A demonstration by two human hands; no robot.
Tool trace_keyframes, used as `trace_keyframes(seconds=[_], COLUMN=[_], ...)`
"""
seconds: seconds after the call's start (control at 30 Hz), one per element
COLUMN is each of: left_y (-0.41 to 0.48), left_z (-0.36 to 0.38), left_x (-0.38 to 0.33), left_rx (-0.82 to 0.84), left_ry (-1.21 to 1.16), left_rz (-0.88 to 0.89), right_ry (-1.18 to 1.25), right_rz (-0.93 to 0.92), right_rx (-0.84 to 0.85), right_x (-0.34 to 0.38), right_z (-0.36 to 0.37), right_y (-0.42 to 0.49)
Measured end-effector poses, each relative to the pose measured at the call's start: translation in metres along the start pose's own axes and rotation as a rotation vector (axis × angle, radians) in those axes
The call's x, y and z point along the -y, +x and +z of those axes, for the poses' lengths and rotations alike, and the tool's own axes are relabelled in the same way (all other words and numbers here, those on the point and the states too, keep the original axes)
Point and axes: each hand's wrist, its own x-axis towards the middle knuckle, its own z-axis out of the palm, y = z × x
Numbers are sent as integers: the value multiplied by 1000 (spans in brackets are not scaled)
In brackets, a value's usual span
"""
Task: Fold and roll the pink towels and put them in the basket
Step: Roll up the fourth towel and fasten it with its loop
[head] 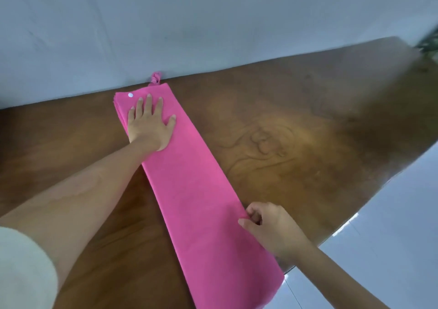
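Head view, and the pink towel lies as one long narrow strip on the brown surface, running from under the left hand at its far end to beyond the right hand, nearer the person. The left hand is spread flat, fingers straight, palm pressing the cloth just short of a white snap, gripping nothing. The right hand is curled, thumb and fingertips pinching the strip's right-hand edge. Folding looks done and rolling not yet begun, I'd say. To do it well: tug that edge straight, start from one short end, roll tight and even, and let the flat palm anchor the strip so it doesn't skew. No basket in sight
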Motion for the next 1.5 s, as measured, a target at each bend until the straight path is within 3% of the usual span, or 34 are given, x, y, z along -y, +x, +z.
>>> trace_keyframes(seconds=[0.3,0.43,0.57,0.9,1.37,1.43,1.5], left_y=[-11,-14,-13,-20,-72,-79,-87], left_z=[1,0,1,3,10,10,12], left_x=[9,13,12,13,-4,-15,-32], left_rx=[-20,-32,-45,-79,-197,-238,-238], left_ry=[-19,-27,-30,-80,-125,-125,-105], left_rz=[-103,-135,-143,-332,-675,-604,-401], right_ry=[-10,84,-34,168,-49,-56,-40], right_rz=[161,139,82,-52,-141,-157,-178], right_rx=[-299,-199,-78,-277,-155,-136,-130], right_x=[-28,-26,-34,-73,-126,-138,-151], right_z=[-1,-1,-2,-48,-132,-135,-137], right_y=[-15,-25,-33,11,132,136,131])
